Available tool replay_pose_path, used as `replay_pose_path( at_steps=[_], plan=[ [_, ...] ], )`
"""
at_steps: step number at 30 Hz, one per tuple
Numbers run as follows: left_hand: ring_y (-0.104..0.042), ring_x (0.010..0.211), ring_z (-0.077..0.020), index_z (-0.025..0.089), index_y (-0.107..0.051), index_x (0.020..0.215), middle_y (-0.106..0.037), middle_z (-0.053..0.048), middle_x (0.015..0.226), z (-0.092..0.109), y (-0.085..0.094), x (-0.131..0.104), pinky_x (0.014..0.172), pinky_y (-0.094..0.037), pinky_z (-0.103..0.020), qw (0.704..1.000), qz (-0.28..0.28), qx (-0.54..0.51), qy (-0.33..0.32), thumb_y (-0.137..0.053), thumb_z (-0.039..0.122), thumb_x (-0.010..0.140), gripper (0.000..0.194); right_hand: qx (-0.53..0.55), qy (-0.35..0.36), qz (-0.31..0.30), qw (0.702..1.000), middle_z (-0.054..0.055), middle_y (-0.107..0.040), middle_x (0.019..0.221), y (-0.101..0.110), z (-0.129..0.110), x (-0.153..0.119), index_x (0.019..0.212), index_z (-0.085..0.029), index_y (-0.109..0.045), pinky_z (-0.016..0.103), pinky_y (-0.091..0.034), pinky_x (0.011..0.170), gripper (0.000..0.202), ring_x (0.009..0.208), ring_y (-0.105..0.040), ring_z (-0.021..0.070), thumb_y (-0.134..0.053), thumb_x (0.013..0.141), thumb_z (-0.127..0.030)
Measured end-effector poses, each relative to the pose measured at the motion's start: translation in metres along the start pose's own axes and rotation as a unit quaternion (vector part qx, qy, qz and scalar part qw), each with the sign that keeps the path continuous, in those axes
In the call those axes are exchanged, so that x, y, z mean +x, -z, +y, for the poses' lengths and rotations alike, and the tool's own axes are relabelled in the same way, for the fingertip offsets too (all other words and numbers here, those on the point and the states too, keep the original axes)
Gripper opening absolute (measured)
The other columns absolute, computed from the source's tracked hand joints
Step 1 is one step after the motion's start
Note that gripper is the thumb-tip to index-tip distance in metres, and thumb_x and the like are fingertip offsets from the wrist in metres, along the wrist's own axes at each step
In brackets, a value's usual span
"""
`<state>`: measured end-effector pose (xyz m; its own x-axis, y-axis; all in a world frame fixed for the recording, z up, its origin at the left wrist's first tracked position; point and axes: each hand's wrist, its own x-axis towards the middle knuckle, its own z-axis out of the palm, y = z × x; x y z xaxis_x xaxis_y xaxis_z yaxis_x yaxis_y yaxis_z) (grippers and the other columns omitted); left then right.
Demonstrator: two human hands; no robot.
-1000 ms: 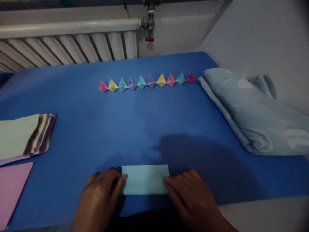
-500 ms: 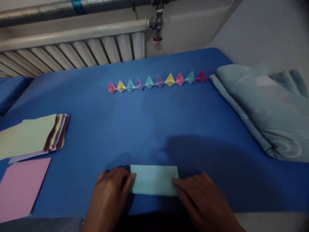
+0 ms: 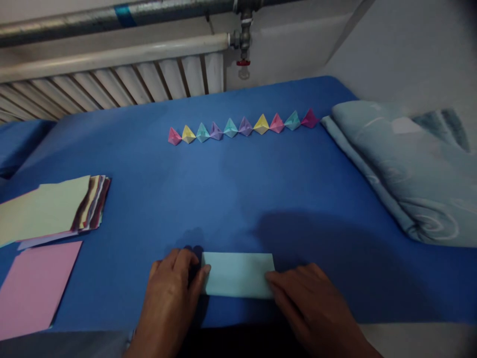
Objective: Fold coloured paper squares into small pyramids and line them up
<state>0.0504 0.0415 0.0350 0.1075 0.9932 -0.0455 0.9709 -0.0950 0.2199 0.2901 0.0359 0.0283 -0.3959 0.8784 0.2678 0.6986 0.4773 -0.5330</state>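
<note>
A light mint-green sheet of paper (image 3: 238, 275), folded into a long rectangle, lies flat on the blue surface in front of me. At its left edge is my left hand (image 3: 173, 283), thumb on the paper and fingers curled beside it. My right hand (image 3: 305, 293) grips the right edge, its thumb and fingers pressed together there. The tips of some fingers on both hands are hidden. Farther back stands a row of several small folded paper shapes (image 3: 230, 128) in pink, yellow, teal and purple, set corner to corner.
On the left lies a stack of coloured paper (image 3: 55, 206), with pink square sheets (image 3: 39, 291) nearer me. A folded light-blue blanket (image 3: 402, 169) rests at the right. Behind the blue surface (image 3: 179, 199) are a white radiator (image 3: 141, 82) and a pipe with a red-handled valve (image 3: 243, 63).
My left fingers have lifted slightly, while the thumb stays on the paper's left edge. The right hand keeps its grip. The view has shifted a little.
</note>
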Motion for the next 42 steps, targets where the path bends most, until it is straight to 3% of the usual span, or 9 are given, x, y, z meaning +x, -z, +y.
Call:
replay_pose_path(
  at_steps=[2,4,6,8,14,19,26,33,42],
  plan=[
    [-0.060,0.084,-0.0229,0.021,-0.060,0.101,-0.064,-0.008,0.096,0.001,-0.004,0.000,0.073,-0.046,-0.039,0.997,0.038,0.026,-0.063,-0.050,0.022,0.086,0.018,0.001,-0.008,0.000,1.000,0.000,-0.060,0.062,0.000,-0.001,-0.001,0.087,-0.018,-0.063,0.030,-0.027,0.061,0.025,0.056,-0.049,0.0139,-0.039,0.094,-0.015],
    [-0.058,0.090,-0.0228,0.026,-0.056,0.115,-0.061,-0.008,0.107,0.003,-0.008,0.000,0.075,-0.047,-0.038,0.986,0.042,0.032,-0.159,-0.044,0.009,0.084,0.038,0.001,-0.018,-0.003,1.000,0.000,-0.060,0.062,0.000,-0.002,-0.002,0.086,-0.018,-0.063,0.030,-0.028,0.063,0.026,0.057,-0.049,0.0141,-0.039,0.094,-0.016],
    [-0.058,0.089,-0.0211,0.029,-0.053,0.121,-0.061,-0.007,0.107,0.006,-0.010,0.001,0.074,-0.049,-0.035,0.969,0.023,0.020,-0.245,-0.039,0.000,0.080,0.052,-0.001,-0.030,-0.015,0.999,0.000,-0.060,0.064,-0.001,-0.002,-0.004,0.085,-0.018,-0.063,0.031,-0.028,0.064,0.026,0.059,-0.050,0.0144,-0.039,0.094,-0.016],
    [-0.058,0.086,-0.0208,0.027,-0.053,0.120,-0.062,-0.006,0.103,0.012,-0.011,0.001,0.072,-0.050,-0.034,0.962,0.001,0.008,-0.273,-0.040,-0.002,0.078,0.053,-0.008,-0.039,-0.022,0.999,0.001,-0.061,0.065,-0.002,-0.002,-0.007,0.084,-0.019,-0.063,0.031,-0.028,0.065,0.024,0.061,-0.050,0.0148,-0.041,0.093,-0.015],
    [-0.055,0.072,-0.0226,0.022,-0.064,0.096,-0.061,-0.005,0.083,0.039,-0.009,0.002,0.066,-0.046,-0.038,0.981,0.003,0.061,-0.186,-0.051,0.024,0.087,0.016,-0.047,-0.043,-0.024,0.998,0.002,-0.061,0.070,-0.002,-0.003,-0.012,0.086,-0.019,-0.064,0.031,-0.031,0.067,0.017,0.066,-0.050,0.0162,-0.048,0.089,-0.014],
    [-0.053,0.077,-0.0244,0.021,-0.063,0.091,-0.059,-0.006,0.083,0.052,-0.008,-0.002,0.067,-0.042,-0.038,0.987,0.021,0.068,-0.142,-0.054,0.041,0.085,0.022,-0.086,0.018,-0.016,0.996,0.007,-0.061,0.118,0.003,-0.019,-0.019,0.101,-0.022,-0.064,0.042,-0.030,0.090,0.018,0.109,-0.048,0.0256,-0.049,0.091,-0.023],
    [-0.051,0.083,-0.0257,0.020,-0.063,0.100,-0.059,-0.009,0.091,0.053,-0.021,-0.015,0.070,-0.039,-0.038,0.988,0.096,0.069,-0.103,-0.052,0.047,0.085,0.032,-0.113,0.083,-0.117,0.983,0.005,-0.054,0.132,-0.001,-0.013,-0.040,0.133,-0.020,-0.045,0.043,-0.025,0.102,0.044,0.124,-0.040,0.0245,-0.043,0.095,-0.040],
    [-0.052,0.089,-0.0280,0.020,-0.063,0.105,-0.060,-0.012,0.103,0.039,-0.031,-0.026,0.072,-0.038,-0.039,0.982,0.149,0.076,-0.090,-0.051,0.051,0.085,0.038,-0.155,0.106,-0.087,0.978,0.002,-0.052,0.135,-0.006,0.005,-0.056,0.132,-0.023,-0.048,0.044,-0.022,0.104,0.043,0.125,-0.037,0.0249,-0.048,0.093,-0.039],
    [-0.052,0.093,-0.0298,0.020,-0.063,0.109,-0.059,-0.013,0.111,-0.007,-0.025,-0.045,0.074,-0.042,-0.043,0.976,0.156,0.152,0.004,-0.049,0.047,0.087,0.038,-0.137,0.111,-0.065,0.982,0.003,-0.052,0.135,-0.005,0.005,-0.056,0.130,-0.021,-0.050,0.043,-0.022,0.102,0.040,0.125,-0.037,0.0266,-0.051,0.091,-0.029]
  ],
)
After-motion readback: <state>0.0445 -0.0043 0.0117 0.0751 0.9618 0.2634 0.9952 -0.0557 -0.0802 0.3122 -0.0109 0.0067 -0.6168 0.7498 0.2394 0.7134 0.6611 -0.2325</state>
